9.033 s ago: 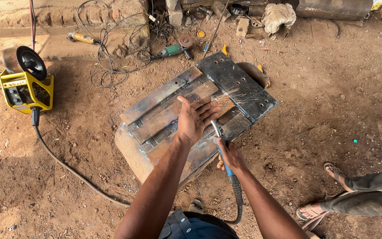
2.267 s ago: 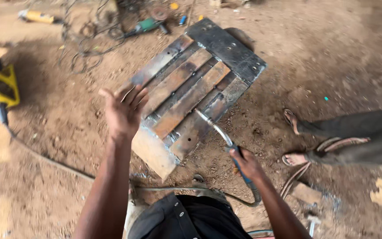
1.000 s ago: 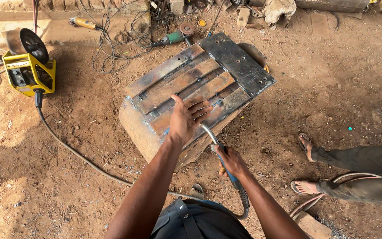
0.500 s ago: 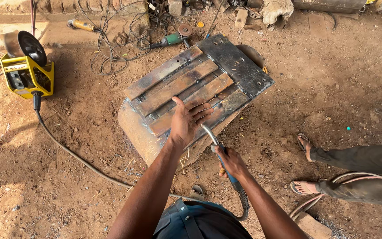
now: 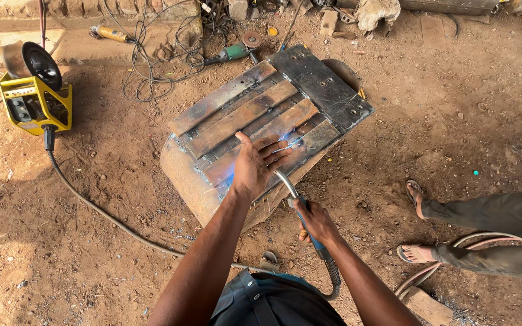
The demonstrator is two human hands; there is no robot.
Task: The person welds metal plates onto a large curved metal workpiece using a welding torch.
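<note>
Reddish dirt ground (image 5: 92, 259) fills the view, littered with cables and scrap along the far edge. At the centre lies a steel workpiece (image 5: 327, 90): a dark drilled plate at its far right end, with four rusty flat bars running from it toward the near left over a curved shell.

Held flat and spread above the near bars, the left hand (image 5: 255, 166) has its fingers open and grips nothing; a bluish glow shows at the metal just beyond its fingertips. Just to the near right, the right hand (image 5: 315, 220) is closed around the blue handle of a welding torch (image 5: 289, 188), whose bent silver neck points up toward the bars, its tip hidden behind the left hand. A ribbed hose leaves the handle toward the near side.

One yellow machine (image 5: 34, 99) with a black wheel stands at far left, a black cable (image 5: 98, 208) trailing from it along the ground. Two angle grinders lie at the far edge, a green one (image 5: 234, 53) and a yellow one (image 5: 109, 33). At the right, another person's two sandalled feet (image 5: 415, 226) rest on the dirt, well apart from the workpiece.
</note>
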